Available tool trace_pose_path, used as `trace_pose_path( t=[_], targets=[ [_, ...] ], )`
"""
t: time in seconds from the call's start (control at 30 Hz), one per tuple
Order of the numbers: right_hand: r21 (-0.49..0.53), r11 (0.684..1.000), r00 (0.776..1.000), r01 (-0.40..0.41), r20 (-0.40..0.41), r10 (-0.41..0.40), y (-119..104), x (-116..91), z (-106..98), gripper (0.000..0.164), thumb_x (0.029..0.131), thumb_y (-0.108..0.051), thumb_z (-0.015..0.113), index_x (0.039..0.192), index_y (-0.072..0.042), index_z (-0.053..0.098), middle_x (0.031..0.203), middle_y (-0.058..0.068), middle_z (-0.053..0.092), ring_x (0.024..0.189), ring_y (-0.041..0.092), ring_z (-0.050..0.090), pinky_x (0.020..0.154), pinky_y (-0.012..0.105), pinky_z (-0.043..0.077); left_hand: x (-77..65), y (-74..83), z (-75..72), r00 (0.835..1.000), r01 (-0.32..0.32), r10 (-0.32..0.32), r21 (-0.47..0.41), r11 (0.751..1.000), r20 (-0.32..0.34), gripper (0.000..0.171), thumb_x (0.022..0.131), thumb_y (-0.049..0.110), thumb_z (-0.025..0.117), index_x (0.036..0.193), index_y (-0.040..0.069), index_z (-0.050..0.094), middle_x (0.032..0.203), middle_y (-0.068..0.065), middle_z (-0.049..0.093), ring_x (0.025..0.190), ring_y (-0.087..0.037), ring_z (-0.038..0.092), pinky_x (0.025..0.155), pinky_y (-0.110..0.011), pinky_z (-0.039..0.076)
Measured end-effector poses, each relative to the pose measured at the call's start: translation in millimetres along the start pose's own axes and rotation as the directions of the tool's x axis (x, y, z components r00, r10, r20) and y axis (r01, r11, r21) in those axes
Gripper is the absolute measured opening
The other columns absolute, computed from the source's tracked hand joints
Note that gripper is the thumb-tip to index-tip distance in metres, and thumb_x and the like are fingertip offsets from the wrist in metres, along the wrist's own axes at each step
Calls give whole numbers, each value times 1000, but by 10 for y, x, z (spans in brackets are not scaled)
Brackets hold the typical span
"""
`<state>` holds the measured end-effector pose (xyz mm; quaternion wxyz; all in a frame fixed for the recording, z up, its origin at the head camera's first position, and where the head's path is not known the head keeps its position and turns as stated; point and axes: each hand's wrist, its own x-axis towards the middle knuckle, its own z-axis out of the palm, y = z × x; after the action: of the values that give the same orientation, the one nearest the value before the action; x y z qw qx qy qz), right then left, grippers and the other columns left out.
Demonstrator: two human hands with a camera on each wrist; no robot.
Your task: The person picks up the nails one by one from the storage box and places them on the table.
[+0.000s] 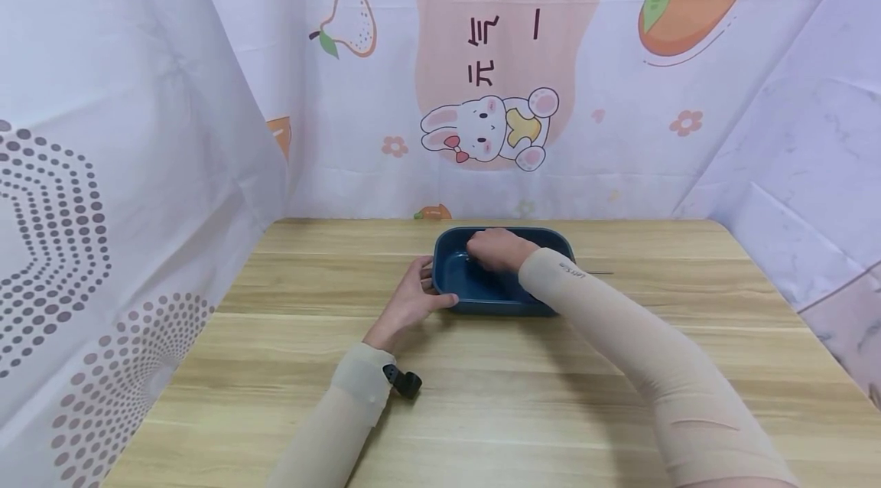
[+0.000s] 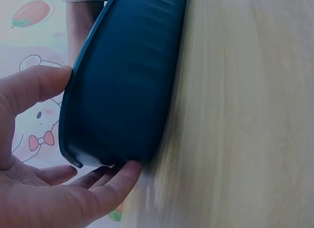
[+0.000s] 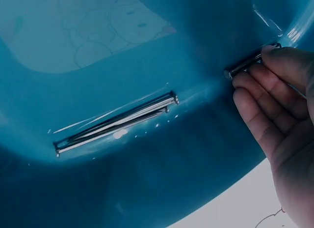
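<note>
A dark blue rectangular basin point(image 1: 502, 308) stands on the wooden table. My left hand point(image 1: 409, 304) grips its left end, thumb on the rim and fingers against the outer wall point(image 2: 122, 90). Reaching inside, my right hand point(image 1: 501, 249) pinches a thin metal nail point(image 3: 245, 65) between thumb and fingers, close to the basin's inner surface; whether it is one nail or more I cannot tell. Several more nails point(image 3: 117, 122) lie side by side in a bundle inside the basin, in the right wrist view. The head view does not show these nails clearly.
A thin metal rod point(image 1: 600, 272) shows on the table just right of the basin. Wooden tabletop point(image 1: 289, 366) extends around it. A printed cloth point(image 1: 358, 113) hangs behind the table, and more cloth hangs at both sides.
</note>
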<state>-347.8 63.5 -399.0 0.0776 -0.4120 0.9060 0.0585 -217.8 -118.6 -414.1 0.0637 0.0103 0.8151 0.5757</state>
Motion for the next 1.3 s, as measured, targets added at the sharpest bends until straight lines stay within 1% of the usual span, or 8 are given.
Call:
trace_pose_path(
  t=[0.23,0.47,0.63,0.87,1.0,1.2,1.3],
  targets=[
    [1,1000,1000,1,-17,-1,-37,38,14,11,95,-18,61,95,-14,71,72,-3,58,67,16,56,73,28,52,-2,1,-17,1000,18,-18,-8,1000,-2,81,79,12,78,145,12,31,141,-16,43,127,-30,47,103,-47,39],
    [15,1000,1000,-11,5,11,-57,46,14,9,94,-17,61,92,-15,69,70,-2,57,65,16,56,69,27,50,0,-1,-24,1000,18,-18,-10,1000,7,80,79,11,77,145,13,33,141,-15,44,126,-30,47,103,-48,39],
    [-31,999,1000,-6,22,6,-65,69,34,7,94,-16,62,96,-15,69,72,-2,57,67,17,56,72,28,50,-4,1,-27,1000,14,-14,-11,1000,12,80,79,11,78,145,12,33,141,-16,44,126,-32,47,102,-48,39],
    [-86,996,998,15,55,-11,-88,96,46,11,92,-17,64,102,-14,68,74,-1,57,67,17,56,75,29,51,-16,6,-29,1000,19,-19,-7,1000,17,81,78,12,78,145,12,32,142,-15,43,127,-31,47,102,-47,40],
    [-104,994,999,18,50,-13,-91,99,55,13,93,-17,64,105,-14,67,76,-1,57,68,17,56,77,29,52,-16,6,-26,1000,15,-15,-3,1000,16,81,79,11,78,145,12,32,142,-16,43,127,-32,47,102,-47,40],
    [-124,992,999,34,46,-28,-98,99,60,15,93,-14,63,108,-12,66,79,0,57,70,18,55,77,31,52,-12,3,-21,1000,18,-18,-9,1000,14,80,79,10,77,145,12,33,142,-16,42,127,-32,46,103,-48,39],
    [-128,991,999,39,39,-35,-109,92,54,18,92,-14,64,110,-11,66,81,1,58,70,18,55,80,33,53,-15,8,-22,1000,17,-17,-13,1000,15,80,79,10,78,145,12,33,142,-16,42,127,-32,46,102,-48,39]
  ],
)
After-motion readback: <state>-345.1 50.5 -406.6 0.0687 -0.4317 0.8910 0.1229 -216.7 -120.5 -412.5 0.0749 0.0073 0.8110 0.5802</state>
